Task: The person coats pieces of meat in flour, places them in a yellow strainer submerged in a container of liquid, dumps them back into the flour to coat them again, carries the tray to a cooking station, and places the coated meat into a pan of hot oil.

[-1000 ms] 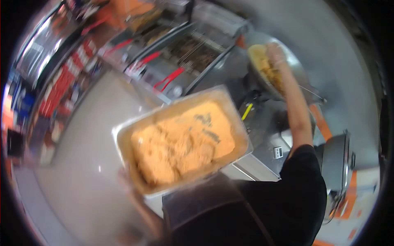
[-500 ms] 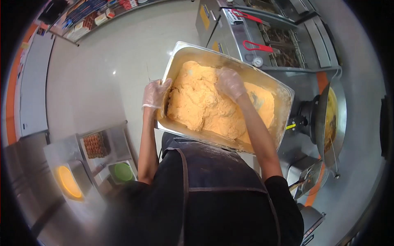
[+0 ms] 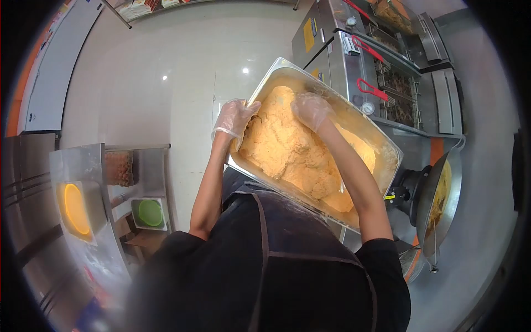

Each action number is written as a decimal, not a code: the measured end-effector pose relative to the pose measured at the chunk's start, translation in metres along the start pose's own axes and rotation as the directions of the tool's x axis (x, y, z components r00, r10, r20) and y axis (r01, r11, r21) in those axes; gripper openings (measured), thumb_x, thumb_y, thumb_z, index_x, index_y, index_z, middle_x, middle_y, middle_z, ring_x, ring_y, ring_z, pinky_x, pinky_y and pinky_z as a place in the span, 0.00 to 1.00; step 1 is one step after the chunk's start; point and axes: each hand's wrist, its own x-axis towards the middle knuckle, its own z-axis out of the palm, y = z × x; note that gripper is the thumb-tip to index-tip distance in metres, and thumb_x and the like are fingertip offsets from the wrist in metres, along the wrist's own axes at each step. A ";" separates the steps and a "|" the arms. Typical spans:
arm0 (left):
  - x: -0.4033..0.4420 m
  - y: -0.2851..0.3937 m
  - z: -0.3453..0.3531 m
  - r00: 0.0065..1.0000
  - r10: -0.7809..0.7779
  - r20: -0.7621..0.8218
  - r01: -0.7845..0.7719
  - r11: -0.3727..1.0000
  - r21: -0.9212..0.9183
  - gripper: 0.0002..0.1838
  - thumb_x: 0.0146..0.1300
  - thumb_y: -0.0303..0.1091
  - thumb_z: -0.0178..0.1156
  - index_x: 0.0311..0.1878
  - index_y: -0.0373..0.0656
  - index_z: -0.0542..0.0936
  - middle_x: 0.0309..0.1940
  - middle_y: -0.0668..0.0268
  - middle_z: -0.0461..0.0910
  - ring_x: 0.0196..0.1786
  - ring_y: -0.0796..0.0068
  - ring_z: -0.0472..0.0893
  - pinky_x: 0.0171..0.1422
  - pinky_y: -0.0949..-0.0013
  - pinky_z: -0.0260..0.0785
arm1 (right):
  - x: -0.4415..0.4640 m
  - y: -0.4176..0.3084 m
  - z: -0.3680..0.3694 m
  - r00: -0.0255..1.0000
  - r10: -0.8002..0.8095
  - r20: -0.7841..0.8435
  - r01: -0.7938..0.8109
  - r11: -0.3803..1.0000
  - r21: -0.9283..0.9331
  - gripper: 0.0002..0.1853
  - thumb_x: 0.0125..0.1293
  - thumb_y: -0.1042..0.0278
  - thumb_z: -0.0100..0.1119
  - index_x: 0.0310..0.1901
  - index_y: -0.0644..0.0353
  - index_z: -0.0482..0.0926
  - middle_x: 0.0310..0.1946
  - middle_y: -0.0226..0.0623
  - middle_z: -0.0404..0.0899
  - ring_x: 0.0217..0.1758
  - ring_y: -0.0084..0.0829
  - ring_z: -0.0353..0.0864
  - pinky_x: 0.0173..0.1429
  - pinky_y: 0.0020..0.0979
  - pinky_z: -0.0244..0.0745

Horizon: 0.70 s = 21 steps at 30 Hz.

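A deep rectangular metal pan (image 3: 381, 138) is held tilted in front of my apron. Inside lies a thick heap of orange breading mixture (image 3: 276, 130), lumpy on the left and smoother, like loose powder, towards the right. My left hand (image 3: 235, 119), in a clear plastic glove, grips the pan's left rim, fingers over the edge. Also gloved, my right hand (image 3: 312, 110) is inside the pan near its far wall. Its fingers curl down against the orange mixture, and their tips are hidden in it.
Fryers (image 3: 398, 91) with red-handled baskets stand ahead on the right. A large wok (image 3: 440, 205) sits beyond the pan's right end. To the left are a steel counter with a yellow-filled container (image 3: 76, 209), a green-filled tub (image 3: 150, 213) and a tray of eggs (image 3: 119, 167).
The view has turned, and the pan now slants more steeply down to the right. My left hand still holds the rim. My right hand remains in the mixture near the far wall.
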 end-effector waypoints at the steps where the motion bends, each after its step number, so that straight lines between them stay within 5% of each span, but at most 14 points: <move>1: 0.002 -0.003 0.001 1.000 -0.006 0.004 0.006 1.000 -0.016 0.27 0.60 0.52 0.63 0.27 0.30 0.80 0.18 0.51 0.76 0.22 0.59 0.76 0.32 0.57 0.68 | -0.005 0.005 0.006 0.996 0.078 -0.045 -0.077 0.997 0.027 0.12 0.63 0.67 0.47 0.35 0.60 0.82 0.35 0.46 0.84 0.42 0.41 0.85 0.44 0.39 0.80; 5: 0.000 0.003 -0.002 1.000 -0.010 0.022 0.010 1.000 0.026 0.28 0.60 0.53 0.62 0.27 0.30 0.80 0.19 0.49 0.77 0.23 0.56 0.77 0.33 0.56 0.69 | -0.030 0.015 0.041 0.912 0.274 -0.304 -0.286 0.958 0.006 0.10 0.63 0.68 0.48 0.32 0.57 0.81 0.30 0.42 0.83 0.38 0.38 0.85 0.40 0.35 0.81; 8: 0.004 -0.009 0.006 0.997 0.072 -0.021 -0.072 0.997 0.011 0.29 0.62 0.55 0.61 0.26 0.32 0.80 0.15 0.55 0.73 0.18 0.66 0.70 0.30 0.59 0.67 | -0.036 0.019 0.058 0.866 0.399 -0.302 -0.424 0.906 -0.018 0.08 0.58 0.71 0.53 0.33 0.62 0.82 0.32 0.46 0.84 0.35 0.44 0.84 0.42 0.40 0.79; 11: 0.006 -0.012 0.006 0.995 0.094 -0.024 -0.092 0.993 0.075 0.28 0.63 0.55 0.61 0.27 0.32 0.80 0.16 0.56 0.73 0.19 0.67 0.71 0.30 0.59 0.67 | -0.051 0.026 0.053 0.680 0.634 -0.369 -0.438 0.754 0.489 0.08 0.57 0.70 0.55 0.33 0.64 0.81 0.29 0.49 0.83 0.34 0.46 0.83 0.41 0.41 0.78; 17: -0.001 0.003 0.001 1.000 -0.009 0.012 0.009 1.000 -0.002 0.27 0.61 0.52 0.61 0.26 0.30 0.79 0.18 0.51 0.75 0.21 0.59 0.72 0.32 0.57 0.67 | -0.091 0.019 0.017 0.609 0.721 -0.329 -0.333 0.610 0.719 0.08 0.55 0.71 0.60 0.36 0.63 0.82 0.32 0.49 0.83 0.36 0.46 0.82 0.42 0.41 0.77; 20: 0.000 0.000 0.002 0.999 0.043 -0.001 -0.043 0.999 0.004 0.27 0.62 0.53 0.61 0.29 0.31 0.79 0.18 0.51 0.75 0.21 0.59 0.71 0.32 0.58 0.67 | -0.127 0.018 -0.001 0.699 0.535 -0.475 -0.339 0.832 0.439 0.10 0.56 0.70 0.61 0.40 0.62 0.82 0.34 0.46 0.83 0.39 0.45 0.82 0.43 0.40 0.76; 21: 0.002 0.000 0.003 0.997 0.072 -0.007 -0.072 0.997 0.006 0.27 0.62 0.53 0.61 0.29 0.31 0.80 0.19 0.51 0.75 0.21 0.60 0.71 0.32 0.58 0.67 | -0.137 0.022 -0.004 0.663 0.576 -0.479 -0.297 0.789 0.538 0.11 0.56 0.70 0.61 0.42 0.61 0.82 0.34 0.46 0.82 0.40 0.45 0.81 0.44 0.39 0.76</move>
